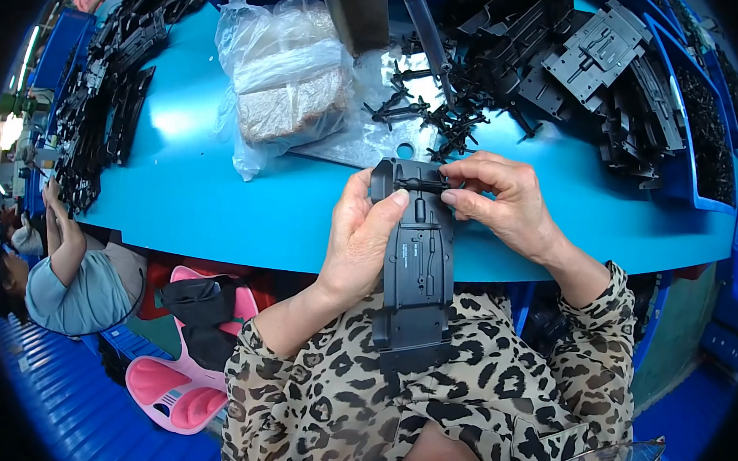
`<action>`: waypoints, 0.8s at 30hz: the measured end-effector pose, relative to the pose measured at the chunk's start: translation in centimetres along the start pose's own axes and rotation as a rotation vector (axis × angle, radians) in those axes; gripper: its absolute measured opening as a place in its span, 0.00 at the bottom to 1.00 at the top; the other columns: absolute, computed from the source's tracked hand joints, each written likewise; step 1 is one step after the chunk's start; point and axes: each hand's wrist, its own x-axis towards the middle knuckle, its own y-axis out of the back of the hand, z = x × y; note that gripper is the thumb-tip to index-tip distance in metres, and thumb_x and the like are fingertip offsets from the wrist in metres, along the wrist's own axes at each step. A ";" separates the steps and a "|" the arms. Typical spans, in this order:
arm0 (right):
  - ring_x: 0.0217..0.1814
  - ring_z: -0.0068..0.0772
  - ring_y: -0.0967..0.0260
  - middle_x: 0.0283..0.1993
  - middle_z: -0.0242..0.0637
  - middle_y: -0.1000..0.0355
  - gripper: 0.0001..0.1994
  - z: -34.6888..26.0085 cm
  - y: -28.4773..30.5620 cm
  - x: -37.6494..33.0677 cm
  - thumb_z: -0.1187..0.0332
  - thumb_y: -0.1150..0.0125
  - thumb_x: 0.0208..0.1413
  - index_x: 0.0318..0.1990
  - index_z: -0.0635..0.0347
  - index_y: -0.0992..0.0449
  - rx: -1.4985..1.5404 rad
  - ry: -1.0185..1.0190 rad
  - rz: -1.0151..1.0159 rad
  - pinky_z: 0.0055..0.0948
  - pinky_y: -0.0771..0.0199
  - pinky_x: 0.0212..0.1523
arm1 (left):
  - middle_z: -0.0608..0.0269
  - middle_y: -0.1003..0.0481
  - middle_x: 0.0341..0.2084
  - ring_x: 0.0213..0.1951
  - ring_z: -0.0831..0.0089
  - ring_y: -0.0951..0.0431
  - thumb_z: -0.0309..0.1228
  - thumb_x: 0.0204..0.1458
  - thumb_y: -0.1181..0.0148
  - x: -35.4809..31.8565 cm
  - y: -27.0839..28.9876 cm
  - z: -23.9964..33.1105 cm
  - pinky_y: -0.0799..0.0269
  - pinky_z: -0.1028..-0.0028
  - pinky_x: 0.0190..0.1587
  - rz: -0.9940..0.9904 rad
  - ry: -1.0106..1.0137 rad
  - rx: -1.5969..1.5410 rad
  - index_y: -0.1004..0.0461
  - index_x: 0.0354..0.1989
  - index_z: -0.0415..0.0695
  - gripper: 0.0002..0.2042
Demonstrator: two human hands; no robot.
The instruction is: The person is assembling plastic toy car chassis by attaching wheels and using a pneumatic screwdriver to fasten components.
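A long black moulded plastic chassis plate (417, 267) lies lengthwise between my lap and the table edge, its lower end over my patterned clothing. My left hand (360, 238) grips its upper left side, thumb on top. Across the plate's upper end lies a small black axle-like plastic part (421, 185). My right hand (502, 198) pinches the right end of that part between thumb and fingers. The left thumb tip rests close to the part's other end. Fingers under the plate are hidden.
Beyond my hands, loose black axle-like parts (443, 121) lie on a metal plate. More chassis plates (599, 54) are heaped at right beside a blue bin (694, 157). A plastic-wrapped block (293, 82) stands left of centre. Black parts (111, 88) line the far left, near another person (87, 285).
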 end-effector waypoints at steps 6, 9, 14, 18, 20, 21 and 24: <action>0.24 0.21 0.34 0.28 0.37 0.33 0.11 0.9 -0.4 0.2 0.73 0.44 0.44 0.36 0.68 0.29 0.043 -0.024 -0.020 0.17 0.32 0.24 | 0.54 0.33 0.31 0.28 0.77 0.29 0.26 0.51 0.57 0.3 0.5 -0.3 0.29 0.79 0.28 0.027 0.024 -0.011 0.50 0.44 0.35 0.15; 0.24 0.22 0.34 0.28 0.38 0.32 0.10 0.9 -0.1 0.4 0.74 0.44 0.44 0.36 0.68 0.29 0.006 0.043 -0.061 0.18 0.31 0.24 | 0.55 0.33 0.31 0.28 0.78 0.29 0.26 0.51 0.57 0.1 0.6 -0.2 0.28 0.79 0.28 0.024 0.030 -0.010 0.49 0.44 0.35 0.15; 0.25 0.24 0.33 0.28 0.39 0.32 0.10 0.9 0.6 0.9 0.75 0.44 0.44 0.36 0.69 0.29 -0.118 0.179 -0.173 0.19 0.30 0.25 | 0.55 0.33 0.31 0.27 0.78 0.28 0.26 0.51 0.57 0.4 0.9 -0.2 0.28 0.80 0.28 0.012 0.048 -0.015 0.48 0.43 0.35 0.14; 0.26 0.23 0.33 0.29 0.40 0.32 0.12 0.8 0.6 1.1 0.75 0.43 0.42 0.37 0.70 0.30 -0.108 0.137 -0.178 0.17 0.30 0.24 | 0.55 0.32 0.30 0.27 0.77 0.28 0.26 0.51 0.57 0.5 0.8 0.1 0.28 0.80 0.28 0.019 0.074 -0.047 0.47 0.42 0.35 0.12; 0.26 0.23 0.33 0.29 0.40 0.32 0.12 0.9 0.6 1.2 0.75 0.43 0.42 0.37 0.70 0.30 -0.114 0.144 -0.179 0.17 0.31 0.24 | 0.55 0.32 0.30 0.27 0.77 0.28 0.26 0.51 0.57 0.5 0.9 0.0 0.28 0.80 0.28 0.014 0.075 -0.048 0.46 0.41 0.35 0.12; 0.26 0.23 0.33 0.29 0.40 0.32 0.12 0.9 0.6 1.2 0.75 0.42 0.42 0.36 0.70 0.30 -0.118 0.141 -0.178 0.17 0.31 0.24 | 0.55 0.32 0.30 0.27 0.77 0.28 0.26 0.51 0.57 0.5 1.0 0.0 0.28 0.80 0.28 0.013 0.075 -0.050 0.46 0.41 0.35 0.12; 0.26 0.23 0.33 0.29 0.40 0.32 0.12 0.8 0.7 1.1 0.74 0.42 0.42 0.36 0.69 0.29 -0.131 0.104 -0.168 0.17 0.31 0.24 | 0.55 0.32 0.30 0.27 0.77 0.28 0.26 0.51 0.58 0.6 0.8 0.0 0.28 0.80 0.27 0.017 0.081 -0.047 0.46 0.41 0.35 0.11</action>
